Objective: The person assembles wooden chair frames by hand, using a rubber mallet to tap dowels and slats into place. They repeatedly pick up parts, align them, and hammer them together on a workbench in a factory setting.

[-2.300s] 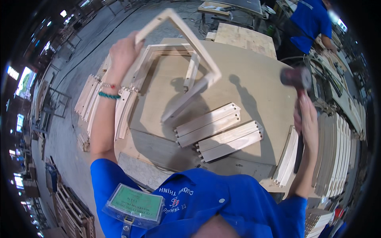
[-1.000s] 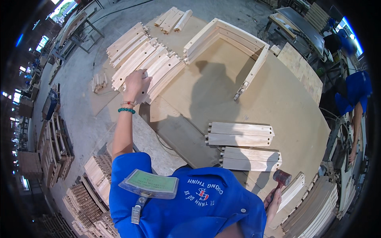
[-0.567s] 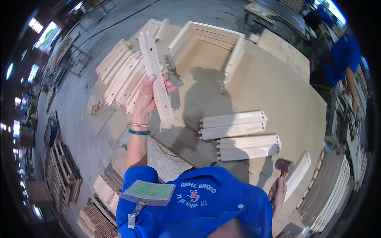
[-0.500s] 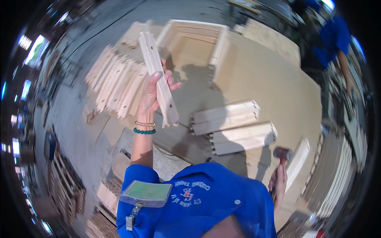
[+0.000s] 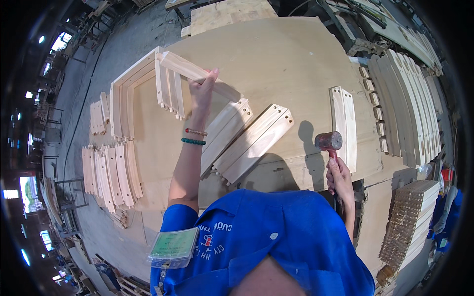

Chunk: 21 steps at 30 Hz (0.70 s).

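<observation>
Seen from the head camera, the left hand (image 5: pixel 202 93) is raised over the round plywood worktable (image 5: pixel 296 54), its fingers clamped around a curved wooden slat (image 5: pixel 195 74) that it holds lifted above the tabletop, tilted from upper left down to lower right. Just left of that slat, an open wooden frame (image 5: pixel 121 93) lies flat on the worktable, with a few short curved pieces (image 5: pixel 168 91) resting against its inner right side. Below and right of the held slat, two flat bundles of dowelled rails (image 5: pixel 247 138) lie side by side at a slant on the worktable, their pegged ends toward the person. The right hand (image 5: pixel 340 177) sits at the near right edge of the worktable, fingers wrapped tight on the handle of a rubber mallet (image 5: pixel 329 141) whose head points upward. Just right of the mallet head, a pair of narrow slats (image 5: pixel 344 123) lies on the worktable. Off the worktable's left edge, a row of curved slats (image 5: pixel 111 172) is spread on the floor; off its right edge, long curved pieces (image 5: pixel 410 98) are stacked in rows.
</observation>
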### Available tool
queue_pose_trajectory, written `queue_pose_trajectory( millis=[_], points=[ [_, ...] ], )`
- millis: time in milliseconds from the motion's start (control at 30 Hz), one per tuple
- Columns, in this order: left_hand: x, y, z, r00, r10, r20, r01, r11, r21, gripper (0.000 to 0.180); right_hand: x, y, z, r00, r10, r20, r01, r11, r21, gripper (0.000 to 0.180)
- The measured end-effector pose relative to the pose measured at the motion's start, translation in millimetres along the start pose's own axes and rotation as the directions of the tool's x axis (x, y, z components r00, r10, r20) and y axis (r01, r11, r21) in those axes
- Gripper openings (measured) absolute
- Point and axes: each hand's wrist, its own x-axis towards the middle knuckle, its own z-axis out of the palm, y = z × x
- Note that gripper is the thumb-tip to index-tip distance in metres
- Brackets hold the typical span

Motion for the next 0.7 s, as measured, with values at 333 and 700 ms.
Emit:
queue_pose_trajectory(
  millis=[333, 700],
  points=[
    [24, -35, 3, 0.988, -0.116, -0.099, 0.127, 0.986, 0.111, 0.054, 20, -1, -9, 0.999, -0.039, -0.009, 0.040, 0.998, 0.058, 0.032],
    [23, -37, 6, 0.995, 0.025, -0.094, -0.020, 0.998, 0.052, 0.043, 30, -4, -1, 0.998, -0.023, 0.061, 0.022, 1.000, 0.018, 0.030]
  ],
)
